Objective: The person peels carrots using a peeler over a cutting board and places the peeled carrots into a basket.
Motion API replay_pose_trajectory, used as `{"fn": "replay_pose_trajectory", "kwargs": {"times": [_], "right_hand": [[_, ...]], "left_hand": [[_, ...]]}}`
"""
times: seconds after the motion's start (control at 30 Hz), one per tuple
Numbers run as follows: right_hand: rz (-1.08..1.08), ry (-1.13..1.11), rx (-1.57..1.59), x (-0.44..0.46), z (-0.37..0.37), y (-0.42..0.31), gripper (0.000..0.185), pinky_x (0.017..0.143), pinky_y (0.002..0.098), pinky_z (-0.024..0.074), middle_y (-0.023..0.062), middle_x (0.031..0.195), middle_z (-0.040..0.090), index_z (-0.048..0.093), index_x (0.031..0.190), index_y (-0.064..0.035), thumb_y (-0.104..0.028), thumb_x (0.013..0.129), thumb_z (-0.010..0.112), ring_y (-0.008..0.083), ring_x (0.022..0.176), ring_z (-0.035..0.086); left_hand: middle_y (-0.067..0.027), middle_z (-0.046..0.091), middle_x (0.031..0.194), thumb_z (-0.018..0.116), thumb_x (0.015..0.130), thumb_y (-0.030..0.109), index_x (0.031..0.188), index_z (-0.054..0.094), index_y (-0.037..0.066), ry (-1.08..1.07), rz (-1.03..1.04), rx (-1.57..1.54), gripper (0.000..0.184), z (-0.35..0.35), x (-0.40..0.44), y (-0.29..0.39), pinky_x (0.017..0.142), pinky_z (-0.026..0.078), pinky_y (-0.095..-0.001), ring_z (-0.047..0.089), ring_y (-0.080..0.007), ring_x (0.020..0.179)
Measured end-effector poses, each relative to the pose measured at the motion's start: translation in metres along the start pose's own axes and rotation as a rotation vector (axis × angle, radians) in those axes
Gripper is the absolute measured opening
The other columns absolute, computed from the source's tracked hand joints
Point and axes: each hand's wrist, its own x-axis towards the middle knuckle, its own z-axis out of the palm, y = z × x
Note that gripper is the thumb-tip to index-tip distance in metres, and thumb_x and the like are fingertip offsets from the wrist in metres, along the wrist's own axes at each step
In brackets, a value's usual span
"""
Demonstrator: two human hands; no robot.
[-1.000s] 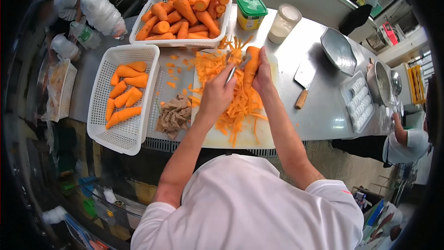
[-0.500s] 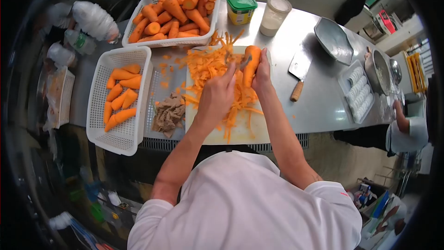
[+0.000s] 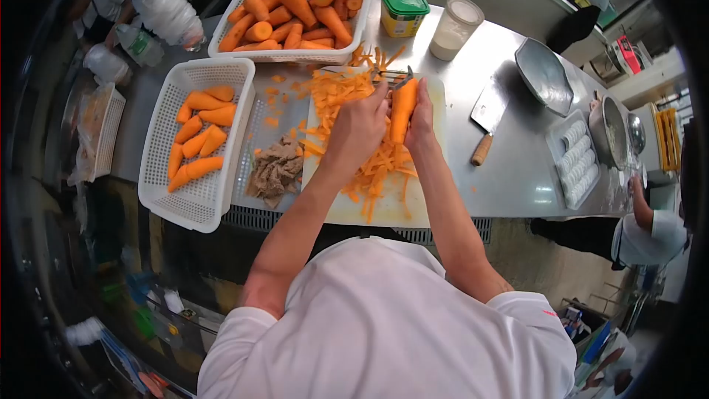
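My left hand [image 3: 357, 127] is closed round the handle of a metal peeler [image 3: 403, 76], whose head lies at the top end of an orange carrot [image 3: 402, 112]. That carrot stands nearly upright in my right hand [image 3: 420, 122], its fingers wrapped behind it. Beneath both hands, carrot peelings [image 3: 336, 92] are heaped on a pale cutting board [image 3: 437, 149]. Left of the board lies a crumpled brown cloth or paper [image 3: 275, 172], with small orange scraps above it.
Peeled carrots lie in a white basket [image 3: 240, 140] at left; another basket [image 3: 295, 57] behind holds several carrots. A green-lidded tub [image 3: 404, 11], jar [image 3: 456, 28], cleaver [image 3: 489, 109], dark tray [image 3: 544, 77] and white tray [image 3: 570, 162] share the metal table. A co-worker [image 3: 650, 235] is at right.
The peeler has moved from the carrot's side up to its top end, with my left hand beside it. The carrot's near side looks smoother and brighter. The whole view has shifted slightly.
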Motion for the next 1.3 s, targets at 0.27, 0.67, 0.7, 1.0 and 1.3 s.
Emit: {"fn": "replay_pose_trajectory", "kwargs": {"times": [0.27,0.67,0.7,1.0,1.3], "right_hand": [[-0.043,0.13,0.008,0.016,-0.031,-0.002,0.054,0.067,0.0373,0.0568,0.0092,0.093,0.065,0.058,0.112,-0.0067,-0.056,0.102,0.038,0.0225,0.075,0.063],[-0.021,0.15,0.072,0.013,-0.022,-0.005,0.058,0.073,0.0369,0.0553,0.0123,0.104,0.066,0.057,0.116,-0.0024,-0.054,0.105,0.032,0.0235,0.084,0.063],[-0.058,0.122,0.05,0.02,-0.033,-0.006,0.058,0.073,0.037,0.0553,0.0121,0.102,0.066,0.057,0.116,-0.0029,-0.054,0.104,0.032,0.0233,0.083,0.063],[0.009,0.032,0.036,0.0,-0.013,0.003,0.06,0.067,0.0368,0.055,0.01,0.088,0.063,0.057,0.108,-0.0056,-0.06,0.102,0.033,0.022,0.075,0.062],[-0.021,0.08,-0.049,-0.002,-0.024,-0.003,0.064,0.063,0.0352,0.0542,0.0119,0.092,0.064,0.056,0.113,-0.0026,-0.06,0.102,0.03,0.0218,0.075,0.062]], "left_hand": [[-0.0279,0.06,0.075,0.058,0.093,0.011,0.128,0.061,0.002,-0.294,-0.069,0.098,0.036,-0.019,-0.085,0.007,0.064,0.048,-0.0458,0.062,-0.0431,0.072],[-0.0288,0.061,0.079,0.057,0.093,0.011,0.126,0.06,-0.001,-0.192,-0.032,0.18,0.035,-0.002,-0.079,0.003,0.064,0.049,-0.0459,0.063,-0.0426,0.074],[-0.0281,0.061,0.079,0.056,0.094,0.011,0.126,0.06,-0.002,-0.279,-0.025,0.107,0.035,-0.016,-0.086,0.006,0.064,0.049,-0.0458,0.064,-0.0422,0.073],[-0.0267,0.065,0.084,0.054,0.095,0.011,0.127,0.061,0.002,-0.099,-0.038,0.103,0.035,0.012,-0.027,0.002,0.069,0.052,-0.0423,0.065,-0.0418,0.079],[-0.0283,0.061,0.072,0.053,0.094,0.011,0.13,0.056,-0.002,-0.109,0.007,0.06,0.038,-0.02,-0.025,0.019,0.062,0.05,-0.0514,0.063,-0.0451,0.069]]}}
